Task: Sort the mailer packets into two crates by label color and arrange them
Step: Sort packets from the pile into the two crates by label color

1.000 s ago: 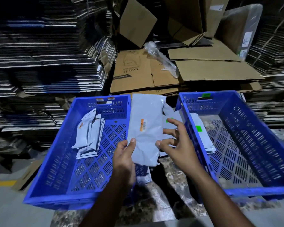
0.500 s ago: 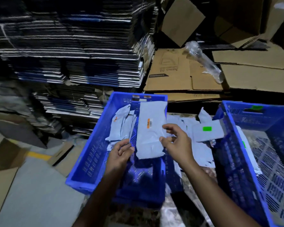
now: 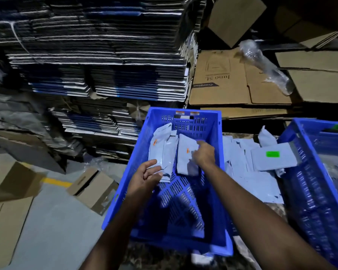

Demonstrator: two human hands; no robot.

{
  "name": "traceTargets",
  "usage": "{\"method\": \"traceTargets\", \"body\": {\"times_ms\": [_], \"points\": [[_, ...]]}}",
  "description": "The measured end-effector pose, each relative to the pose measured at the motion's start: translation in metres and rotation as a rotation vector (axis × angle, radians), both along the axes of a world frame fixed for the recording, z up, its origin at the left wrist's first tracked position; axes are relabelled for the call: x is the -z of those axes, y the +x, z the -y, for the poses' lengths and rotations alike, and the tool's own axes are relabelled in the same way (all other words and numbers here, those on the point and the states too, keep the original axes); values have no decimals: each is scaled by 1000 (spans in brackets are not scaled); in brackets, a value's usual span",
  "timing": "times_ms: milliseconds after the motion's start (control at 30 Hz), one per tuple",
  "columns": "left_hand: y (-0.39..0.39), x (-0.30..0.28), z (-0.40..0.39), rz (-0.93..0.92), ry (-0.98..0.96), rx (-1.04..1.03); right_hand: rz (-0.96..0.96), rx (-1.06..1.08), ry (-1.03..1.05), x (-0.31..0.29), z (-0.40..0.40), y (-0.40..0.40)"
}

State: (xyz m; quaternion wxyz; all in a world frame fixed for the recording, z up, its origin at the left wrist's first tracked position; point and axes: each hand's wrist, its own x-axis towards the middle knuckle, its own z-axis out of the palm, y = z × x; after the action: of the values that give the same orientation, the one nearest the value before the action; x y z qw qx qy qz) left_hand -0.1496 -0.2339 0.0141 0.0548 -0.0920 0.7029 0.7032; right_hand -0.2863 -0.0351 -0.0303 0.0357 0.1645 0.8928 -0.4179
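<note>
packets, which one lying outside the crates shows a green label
The packet with the green label, resting on top of the loose pile between the two crates, against the right crate's wall. The labels visible in the left crate are orange.

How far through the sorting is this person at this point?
Early to midway, by the look of it. Done: a few orange-labelled packets lean inside the left crate. In hand: the right hand is placing another orange-labelled packet beside them; the left hand steadies the stack. Left: a loose pile between the crates, with a green-labelled packet on top.
</note>
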Motion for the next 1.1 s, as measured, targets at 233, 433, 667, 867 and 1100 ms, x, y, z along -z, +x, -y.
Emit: {"method": "traceTargets", "body": {"times_ms": [233, 433, 667, 867, 1100], "points": [[-5, 4, -29, 25, 3, 107, -392, -58, -92, -38, -23, 53], [-1, 18, -89, -9, -101, 230, -535, 218, -230, -19, -102, 137], [10, 18, -150, -12, -87, 259, -183, 262, -86, 74, -171, 198], [20, 8, -165, -23, -105, 242, 27, -9, -72, 94, -149, 192], [32, 2, -174, -25, -98, 202, -153, -18, -71, 66, -160, 190]]}}
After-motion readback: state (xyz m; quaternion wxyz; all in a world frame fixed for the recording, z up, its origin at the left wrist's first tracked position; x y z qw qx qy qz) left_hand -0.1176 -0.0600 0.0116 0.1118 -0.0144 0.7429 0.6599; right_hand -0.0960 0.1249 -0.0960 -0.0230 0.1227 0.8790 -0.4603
